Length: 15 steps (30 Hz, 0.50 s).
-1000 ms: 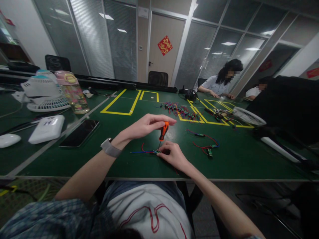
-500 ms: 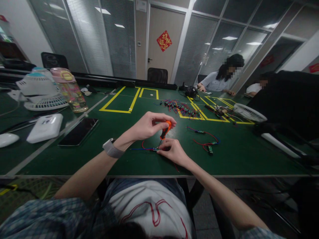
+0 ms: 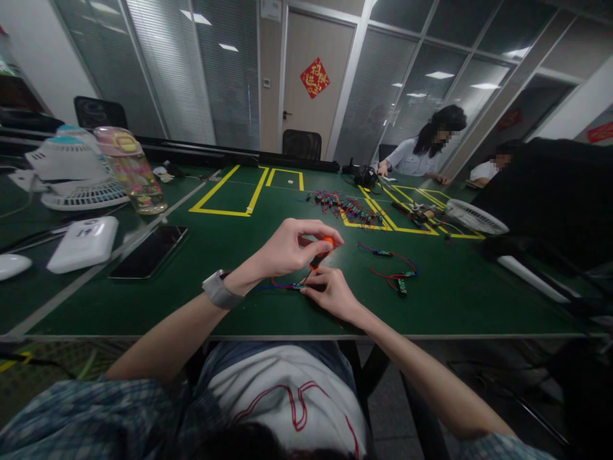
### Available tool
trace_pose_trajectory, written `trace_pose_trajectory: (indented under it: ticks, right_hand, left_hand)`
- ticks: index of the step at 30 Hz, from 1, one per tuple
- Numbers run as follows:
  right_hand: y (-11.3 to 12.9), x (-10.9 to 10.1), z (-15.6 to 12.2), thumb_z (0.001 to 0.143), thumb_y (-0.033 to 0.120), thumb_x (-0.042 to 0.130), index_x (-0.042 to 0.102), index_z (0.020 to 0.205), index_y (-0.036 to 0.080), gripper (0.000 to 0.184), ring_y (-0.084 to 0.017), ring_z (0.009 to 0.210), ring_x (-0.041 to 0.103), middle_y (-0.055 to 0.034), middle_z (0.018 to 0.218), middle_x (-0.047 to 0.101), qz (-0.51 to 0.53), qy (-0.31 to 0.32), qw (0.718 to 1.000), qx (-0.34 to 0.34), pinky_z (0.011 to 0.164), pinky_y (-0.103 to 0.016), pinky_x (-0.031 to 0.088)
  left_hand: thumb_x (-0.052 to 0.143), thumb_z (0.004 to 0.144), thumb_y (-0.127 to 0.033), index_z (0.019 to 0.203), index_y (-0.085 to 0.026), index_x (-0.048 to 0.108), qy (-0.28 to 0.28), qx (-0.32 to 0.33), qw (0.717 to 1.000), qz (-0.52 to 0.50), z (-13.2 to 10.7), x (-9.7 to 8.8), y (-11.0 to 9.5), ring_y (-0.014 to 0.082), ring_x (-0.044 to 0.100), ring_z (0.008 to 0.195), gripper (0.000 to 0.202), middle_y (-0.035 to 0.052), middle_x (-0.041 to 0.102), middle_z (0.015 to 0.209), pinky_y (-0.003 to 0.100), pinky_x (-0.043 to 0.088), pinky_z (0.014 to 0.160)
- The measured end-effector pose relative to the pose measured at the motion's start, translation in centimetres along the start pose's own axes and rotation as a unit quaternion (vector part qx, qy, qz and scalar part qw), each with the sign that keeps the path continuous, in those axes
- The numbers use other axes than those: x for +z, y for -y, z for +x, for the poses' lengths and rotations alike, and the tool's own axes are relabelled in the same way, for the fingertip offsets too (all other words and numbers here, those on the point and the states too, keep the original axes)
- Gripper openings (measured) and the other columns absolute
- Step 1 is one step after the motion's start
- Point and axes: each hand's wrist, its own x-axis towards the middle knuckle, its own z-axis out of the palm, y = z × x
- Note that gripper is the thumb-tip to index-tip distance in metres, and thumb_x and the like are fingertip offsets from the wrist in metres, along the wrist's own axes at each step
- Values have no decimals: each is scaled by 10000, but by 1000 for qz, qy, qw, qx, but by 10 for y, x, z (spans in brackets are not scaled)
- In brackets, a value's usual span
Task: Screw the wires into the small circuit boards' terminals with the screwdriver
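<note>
The phone (image 3: 149, 252) lies screen up. Just left of the phone sits a white box (image 3: 82, 245). Beyond the phone stands a bottle (image 3: 143, 182); beyond it and farther left, a fan (image 3: 79, 167). Well beyond the phone, rightward, are a chair (image 3: 301, 145), a door (image 3: 299, 108) with a red sign (image 3: 315, 78), and a seated co-worker (image 3: 416, 158).

the table (image 3: 460, 297) is smooth with a faint sheen; the phone (image 3: 149, 253) has a glossy, glass-like face. the bottle (image 3: 138, 182) looks like clear, shiny plastic, the fan (image 3: 71, 163) like matt plastic. the screwdriver (image 3: 318, 259) has a plastic handle. the strap (image 3: 223, 292) looks like satin metal, the shirt (image 3: 268, 396) like matt cloth, the door (image 3: 313, 45) like smooth wood.
</note>
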Motion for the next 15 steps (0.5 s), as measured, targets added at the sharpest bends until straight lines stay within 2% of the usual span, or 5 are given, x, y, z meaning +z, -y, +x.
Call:
trace_pose_trajectory:
  ticks: [7,15]
  right_hand:
    - [2,0,0,764,83,716,787,756,159,104,-166,722,644,-53,785,696,-4,8,1000,1,685,-268,500]
    - [4,-1,0,765,96,722,778,730,166,97,-136,655,609,-31,745,670,-10,10,1000,21,633,-251,477]
  left_hand:
    - [604,829,-147,897,-123,739,-9,15,1000,8,-1,6,-3,111,636,742,153,67,684,880,179,537,607]
    - [638,809,-166,883,-134,744,-83,13,995,55,-6,5,-1,115,647,745,133,64,682,873,171,554,593]
